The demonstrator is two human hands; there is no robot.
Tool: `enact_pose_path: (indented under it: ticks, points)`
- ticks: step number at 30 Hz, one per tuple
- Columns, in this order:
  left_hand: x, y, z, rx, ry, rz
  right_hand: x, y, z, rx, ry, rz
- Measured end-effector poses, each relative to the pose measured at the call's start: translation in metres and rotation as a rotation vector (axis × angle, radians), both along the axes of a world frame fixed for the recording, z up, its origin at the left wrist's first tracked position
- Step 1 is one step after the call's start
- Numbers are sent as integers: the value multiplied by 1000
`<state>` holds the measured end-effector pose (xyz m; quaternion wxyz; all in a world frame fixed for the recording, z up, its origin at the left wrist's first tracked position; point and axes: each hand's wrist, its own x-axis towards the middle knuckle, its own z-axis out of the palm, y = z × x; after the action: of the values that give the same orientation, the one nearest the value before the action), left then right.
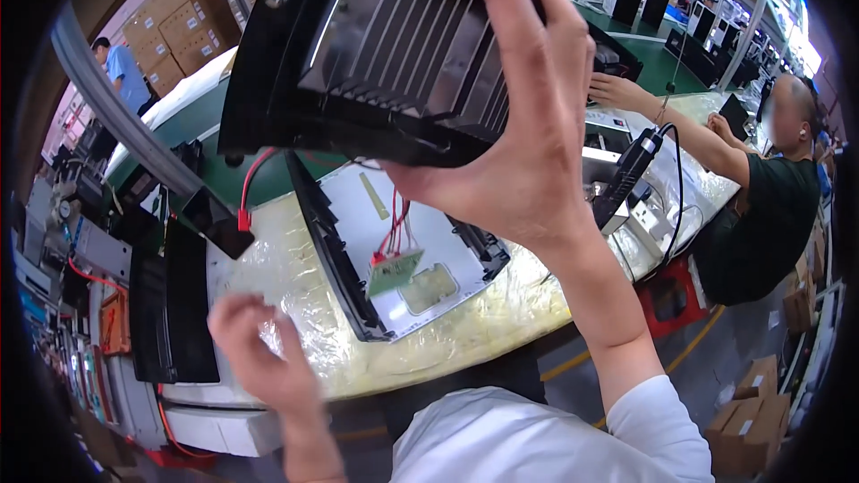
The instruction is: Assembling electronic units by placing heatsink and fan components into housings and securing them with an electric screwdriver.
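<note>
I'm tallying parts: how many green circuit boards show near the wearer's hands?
1: the green circuit board, tilted, seen against the open casing, below the black unit held up in the right hand. Others may be hidden inside that unit.

We note a boxy unit (385,49), black, its face striped with pale parallel lines; connector (245,220), red; circuit board (390,274), green; casing (349,201), white inside, black-walled; tabletop (501,326), yellowish.
</note>
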<state>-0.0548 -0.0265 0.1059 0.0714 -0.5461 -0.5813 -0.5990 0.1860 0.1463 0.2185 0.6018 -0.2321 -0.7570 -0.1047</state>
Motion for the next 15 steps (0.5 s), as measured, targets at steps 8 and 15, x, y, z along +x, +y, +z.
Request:
enact_pose_path:
  ticks: [8, 15]
  points:
    - [98, 7, -72, 40, 27, 56, 18, -10, -2, -12, -146, 268]
    - [73, -26, -70, 187, 235, -172, 39, -13, 0, -53, -236, 425]
